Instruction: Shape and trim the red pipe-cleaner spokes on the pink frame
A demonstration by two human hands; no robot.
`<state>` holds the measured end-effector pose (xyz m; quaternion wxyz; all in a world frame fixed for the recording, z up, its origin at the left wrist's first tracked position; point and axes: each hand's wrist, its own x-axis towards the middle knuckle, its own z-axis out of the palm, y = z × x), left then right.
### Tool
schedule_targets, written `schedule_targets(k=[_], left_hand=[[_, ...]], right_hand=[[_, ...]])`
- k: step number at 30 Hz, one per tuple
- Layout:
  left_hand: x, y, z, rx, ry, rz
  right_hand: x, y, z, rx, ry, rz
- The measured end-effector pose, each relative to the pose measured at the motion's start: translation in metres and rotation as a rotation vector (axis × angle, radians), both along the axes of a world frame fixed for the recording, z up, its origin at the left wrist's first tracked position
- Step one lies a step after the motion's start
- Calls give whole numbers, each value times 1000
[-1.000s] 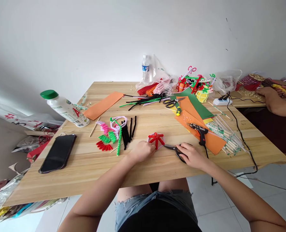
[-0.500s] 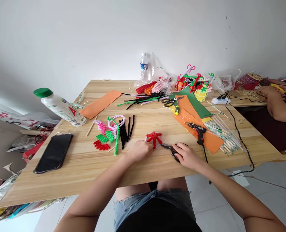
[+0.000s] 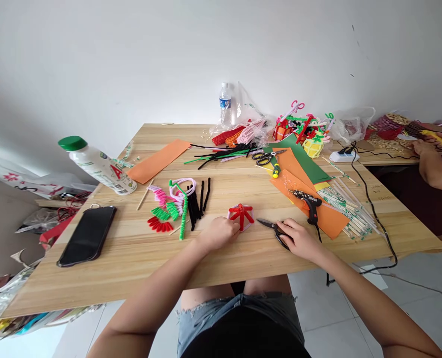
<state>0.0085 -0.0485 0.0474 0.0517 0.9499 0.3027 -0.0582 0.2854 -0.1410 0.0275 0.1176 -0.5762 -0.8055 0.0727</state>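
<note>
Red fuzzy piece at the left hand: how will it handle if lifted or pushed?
Probably light: the red piece looks made of thin fuzzy stems. Likely bendable, as it's an open frame. Unlikely to roll, given its angular outline.

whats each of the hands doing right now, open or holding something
Left hand: closed, holding the red piece at its edge.
Right hand: closed on the black scissors.

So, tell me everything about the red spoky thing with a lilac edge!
The red-and-lilac frame looks made of fuzzy pipe cleaners: red spokes spread from a red top to a lilac edge. It's at the wooden table, left of the scissors, not touching them. The left grip holds its near left side.
</note>
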Motion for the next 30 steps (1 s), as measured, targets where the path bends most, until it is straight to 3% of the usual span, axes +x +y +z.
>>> schedule_targets(k=[7,15,30], left_hand=[[-1,-1,-1,2,-49,38],[0,1,-5,7,-12,-4],[-2,4,-15,21,-62,-35]], right_hand=[[-21,27,-1,15,-94,-24],[-29,20,4,-23,-129,-67],[-39,39,9,-34,-154,-98]])
